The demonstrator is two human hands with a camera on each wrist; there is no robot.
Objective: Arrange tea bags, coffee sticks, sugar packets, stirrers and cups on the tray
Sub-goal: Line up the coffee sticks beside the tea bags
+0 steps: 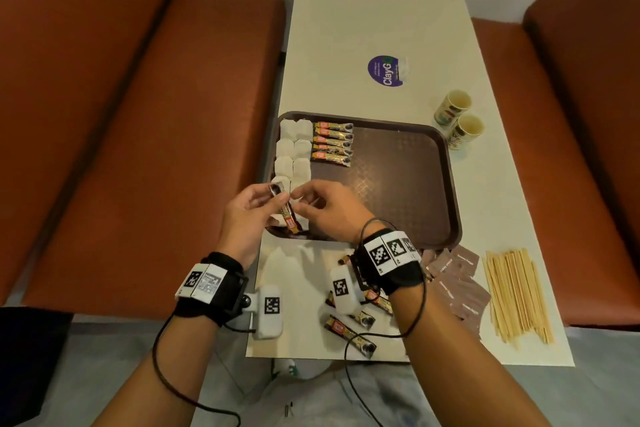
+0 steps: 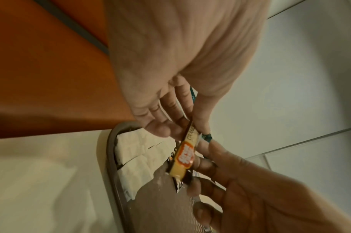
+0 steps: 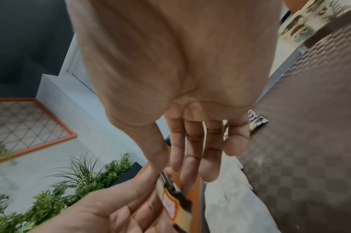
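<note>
Both hands meet over the near left corner of the brown tray (image 1: 450, 163). My left hand (image 1: 277, 196) grips a coffee stick (image 1: 285, 210) between thumb and fingers. My right hand (image 1: 299, 204) pinches the same coffee stick (image 2: 186, 156) with thumb and index finger; its other fingers (image 3: 210, 157) stay fairly straight. White tea bags (image 1: 292, 152) lie in two columns along the tray's left side, with a stack of coffee sticks (image 1: 332, 144) beside them. The tray's right half is bare. Two paper cups (image 1: 460, 118) stand on the table to the tray's right.
On the near table lie loose coffee sticks (image 1: 349, 326), brown sugar packets (image 1: 460, 284) and a pile of wooden stirrers (image 1: 516, 295). A round purple sticker (image 1: 384, 70) marks the far table. Orange benches (image 1: 138, 114) flank the narrow table.
</note>
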